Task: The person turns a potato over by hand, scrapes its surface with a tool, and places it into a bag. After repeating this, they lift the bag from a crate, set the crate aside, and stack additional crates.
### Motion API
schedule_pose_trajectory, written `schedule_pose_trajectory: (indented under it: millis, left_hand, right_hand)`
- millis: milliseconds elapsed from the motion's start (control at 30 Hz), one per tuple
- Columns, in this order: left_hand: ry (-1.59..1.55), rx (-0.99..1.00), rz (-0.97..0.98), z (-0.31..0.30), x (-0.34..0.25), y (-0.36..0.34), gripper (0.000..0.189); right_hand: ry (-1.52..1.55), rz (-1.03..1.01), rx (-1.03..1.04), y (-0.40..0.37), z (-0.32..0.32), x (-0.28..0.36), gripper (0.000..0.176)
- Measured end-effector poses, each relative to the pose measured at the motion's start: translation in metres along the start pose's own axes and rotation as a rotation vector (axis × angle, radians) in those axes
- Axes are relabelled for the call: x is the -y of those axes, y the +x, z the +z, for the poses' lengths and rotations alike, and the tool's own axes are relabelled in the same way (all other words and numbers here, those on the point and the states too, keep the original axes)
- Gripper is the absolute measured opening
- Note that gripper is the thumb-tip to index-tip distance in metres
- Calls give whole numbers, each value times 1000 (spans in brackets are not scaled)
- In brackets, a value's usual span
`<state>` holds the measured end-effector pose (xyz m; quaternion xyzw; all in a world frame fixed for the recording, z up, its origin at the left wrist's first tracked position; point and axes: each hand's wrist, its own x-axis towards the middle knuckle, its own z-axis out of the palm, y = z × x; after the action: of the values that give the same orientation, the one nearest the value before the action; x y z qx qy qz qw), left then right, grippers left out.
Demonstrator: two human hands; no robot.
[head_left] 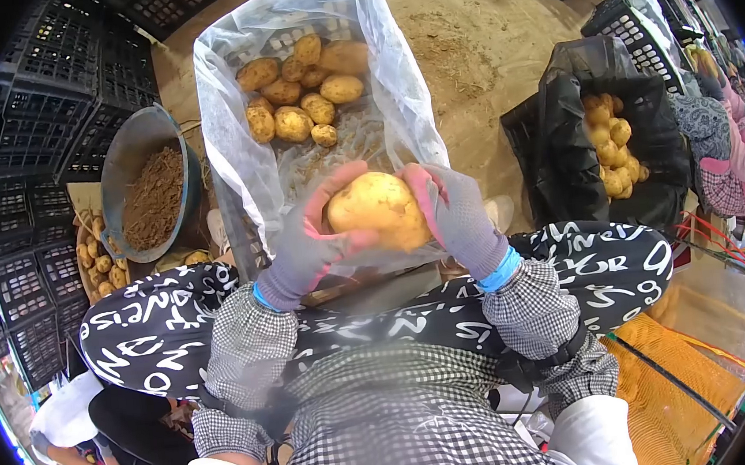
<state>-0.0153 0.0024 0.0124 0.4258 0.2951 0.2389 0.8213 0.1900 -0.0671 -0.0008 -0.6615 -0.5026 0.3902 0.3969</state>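
Observation:
A large yellow potato [377, 210] is held between both gloved hands, above the near end of a crate. My left hand [315, 233], in a grey and pink glove, is closed round its left side. On the opposite side my right hand [450, 212], gloved alike, grips it with the fingers partly hidden. Below and ahead stands the crate lined with translucent white plastic [235, 125]. Several soil-marked potatoes [294, 124] lie in its far half, brownish and of mixed sizes.
To the left is a tub [190, 173] of brown soil, with a box of potatoes [94, 257] beside it. A black-lined crate [541, 129] with several potatoes stands right. Black crates [27, 130] are stacked at far left. Orange mesh sacks [669, 384] lie lower right. Other people are at both edges.

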Motion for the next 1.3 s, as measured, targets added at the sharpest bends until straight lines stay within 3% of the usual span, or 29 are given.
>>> schedule_pose_trajectory:
  millis: [33, 133, 200, 267, 333, 433, 533, 667, 733, 833, 933, 1033, 1067, 1133, 1167, 1267, 1300]
  left_hand:
    - [-18, -6, -19, 1, -2, 1, 82]
    - [-17, -37, 51, 7, -6, 1, 83]
    - [23, -33, 137, 8, -8, 0, 84]
    - [79, 11, 212, 5, -8, 1, 86]
    - [160, 8, 243, 3, -10, 3, 89]
    - [127, -42, 166, 6, -10, 4, 95]
    - [38, -112, 69, 10, -18, 2, 98]
    - [-23, -70, 137, 3, -15, 4, 94]
    - [-83, -71, 117, 2, -15, 2, 90]
    - [-142, -46, 110, 0, -17, 0, 85]
    - [-155, 1, 148, -1, -15, -1, 75]
    - [-154, 94, 69, 2, -9, -4, 62]
    - [-149, 129, 20, 2, -5, -4, 57]
    - [448, 69, 259, -1, 10, 8, 46]
    - [543, 60, 360, -4, 13, 18, 46]
    - [178, -190, 142, -19, -2, 54, 47]
    - [66, -274, 115, -50, 8, 76, 47]
  right_hand:
    - [-50, 83, 46, 0, -3, 1, 45]
    - [364, 193, 114, 3, 0, -10, 44]
    - [721, 463, 231, 3, -5, -2, 49]
    - [906, 516, 318, 1, -6, 2, 55]
    - [916, 350, 370, 0, -3, 3, 64]
    - [627, -4, 130, 1, -7, 25, 79]
    - [531, -172, 64, 8, -1, 11, 78]
    - [318, -196, 68, 10, -2, 5, 84]
    - [261, -146, 125, 10, -9, 11, 96]
    - [606, 45, 167, 7, -15, 31, 91]
    - [747, 58, 202, 8, -22, 28, 84]
    - [562, 131, 293, 4, -19, 28, 74]
    - [638, 215, 294, 3, -18, 25, 71]
    - [787, 387, 301, -2, -21, 15, 66]
    - [869, 441, 247, -5, -25, 9, 61]
    - [1164, 350, -185, -11, -58, 3, 56]
    - [1375, 270, -72, -8, -82, 0, 55]
